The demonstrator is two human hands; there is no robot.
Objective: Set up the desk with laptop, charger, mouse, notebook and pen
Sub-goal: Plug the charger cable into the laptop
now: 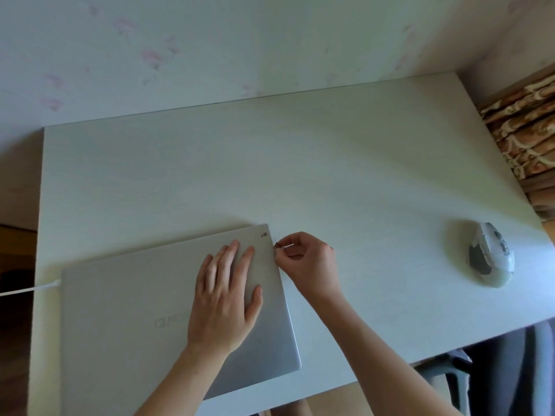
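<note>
A closed silver laptop (126, 310) lies on the near left part of the white desk (300, 163). My left hand (225, 292) rests flat on its lid, fingers spread. My right hand (306, 259) pinches a small dark plug (276, 244) at the laptop's right edge near the far corner. A white charger cable (27, 290) runs from the laptop's left side off the desk's left edge. A white and grey mouse (491, 254) sits at the desk's right side. No notebook or pen is in view.
A wall with faint pink flowers (210, 46) stands behind the desk. Patterned brown fabric (522, 130) lies beyond the right edge. A dark chair (495, 370) stands at the near right.
</note>
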